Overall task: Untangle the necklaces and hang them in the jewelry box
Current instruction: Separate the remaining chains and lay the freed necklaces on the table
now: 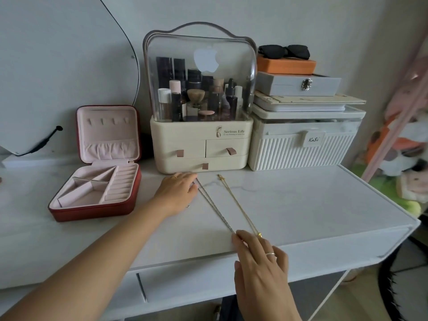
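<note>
**A:** The right hand (pixel 259 262) is flat, its fingertips pressing the near end of the silver chain (pixel 215 206) onto the desk (pixel 301 205). The gold chain (pixel 238 207) lies beside it, untangled.

**B:** The left hand (pixel 178 189), also flat, pins the far end. Both chains look light, limp and slippery. I'd pinch them at the clasp, then carry them to the open jewelry box (pixel 92 210).

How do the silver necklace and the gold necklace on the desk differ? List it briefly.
Colour: the silver necklace is grey-white, the gold necklace yellow. Place: the silver necklace lies left of the gold necklace. Contact: the left hand touches the silver necklace's far end, while the gold necklace's far end lies free. Both lie stretched straight on the desk, apart, outside the red jewelry box.
</note>
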Motion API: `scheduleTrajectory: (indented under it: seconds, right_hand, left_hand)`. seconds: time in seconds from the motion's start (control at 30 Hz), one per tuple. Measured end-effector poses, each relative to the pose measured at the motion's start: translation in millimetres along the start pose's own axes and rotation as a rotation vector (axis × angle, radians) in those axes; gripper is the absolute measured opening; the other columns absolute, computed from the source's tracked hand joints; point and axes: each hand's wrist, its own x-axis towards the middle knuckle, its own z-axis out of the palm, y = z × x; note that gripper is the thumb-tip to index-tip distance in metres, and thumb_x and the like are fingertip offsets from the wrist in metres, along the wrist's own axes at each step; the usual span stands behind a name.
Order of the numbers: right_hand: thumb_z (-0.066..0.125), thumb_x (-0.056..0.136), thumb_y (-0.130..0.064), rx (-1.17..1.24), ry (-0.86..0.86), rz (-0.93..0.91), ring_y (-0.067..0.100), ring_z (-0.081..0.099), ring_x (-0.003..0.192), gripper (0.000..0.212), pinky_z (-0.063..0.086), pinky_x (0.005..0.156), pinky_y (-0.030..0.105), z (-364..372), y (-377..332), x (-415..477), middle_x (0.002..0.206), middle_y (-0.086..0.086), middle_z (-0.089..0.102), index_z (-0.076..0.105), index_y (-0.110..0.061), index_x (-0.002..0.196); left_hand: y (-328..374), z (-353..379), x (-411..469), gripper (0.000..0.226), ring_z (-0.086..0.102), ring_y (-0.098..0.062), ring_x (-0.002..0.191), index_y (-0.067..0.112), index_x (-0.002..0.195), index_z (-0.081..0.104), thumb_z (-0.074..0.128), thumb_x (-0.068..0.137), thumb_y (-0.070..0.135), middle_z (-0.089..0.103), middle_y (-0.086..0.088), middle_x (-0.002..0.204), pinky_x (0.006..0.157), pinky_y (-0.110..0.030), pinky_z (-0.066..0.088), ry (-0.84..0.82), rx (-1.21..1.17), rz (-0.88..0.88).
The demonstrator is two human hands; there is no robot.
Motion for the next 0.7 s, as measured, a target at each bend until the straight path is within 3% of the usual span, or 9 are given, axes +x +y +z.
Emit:
scheduleTrajectory:
  seconds: [0.1, 0.23, 0.37, 0.7]
  right_hand:
    - [0.06, 0.055, -0.004, 0.036, 0.027, 0.02, 0.008, 0.049, 0.102, 0.054, 0.028, 0.079, 0.027, 1, 1, -3, 0.116, -0.012, 0.052, 0.066, -0.018, 0.107]
    - [0.043, 0.068, -0.011, 0.09, 0.077, 0.027, 0.006, 0.05, 0.105, 0.049, 0.03, 0.081, 0.026, 4, 3, -7, 0.121, -0.011, 0.053, 0.057, -0.021, 0.115]
    - [0.043, 0.068, -0.016, 0.117, 0.088, 0.061, 0.008, 0.049, 0.109, 0.051, 0.03, 0.084, 0.026, 8, 2, -11, 0.124, -0.011, 0.051, 0.053, -0.023, 0.118]
    - [0.044, 0.068, -0.018, 0.153, 0.11, 0.132, 0.011, 0.048, 0.11, 0.054, 0.029, 0.087, 0.028, 7, 8, -16, 0.124, -0.011, 0.05, 0.053, -0.024, 0.121]
  left_hand:
    - [1, 1, -1, 0.045, 0.032, -0.02, 0.138, 0.015, 0.143, 0.037, 0.033, 0.101, 0.032, 0.039, -0.001, 0.15, 0.11, -0.032, 0.024, 0.026, 0.016, 0.014]
    - [0, 0, -9, 0.049, 0.035, -0.019, 0.135, 0.018, 0.14, 0.041, 0.028, 0.1, 0.043, 0.042, 0.001, 0.147, 0.108, -0.033, 0.025, 0.076, 0.101, 0.051]
    - [9, -1, -10, 0.051, 0.023, -0.017, 0.142, 0.021, 0.142, 0.036, 0.028, 0.1, 0.047, 0.027, 0.005, 0.155, 0.111, -0.033, 0.017, -0.026, 0.152, 0.059]
    - [30, 9, 8, 0.051, 0.026, -0.018, 0.138, 0.023, 0.14, 0.036, 0.026, 0.099, 0.051, 0.029, 0.008, 0.153, 0.107, -0.034, 0.02, -0.017, 0.173, 0.031]
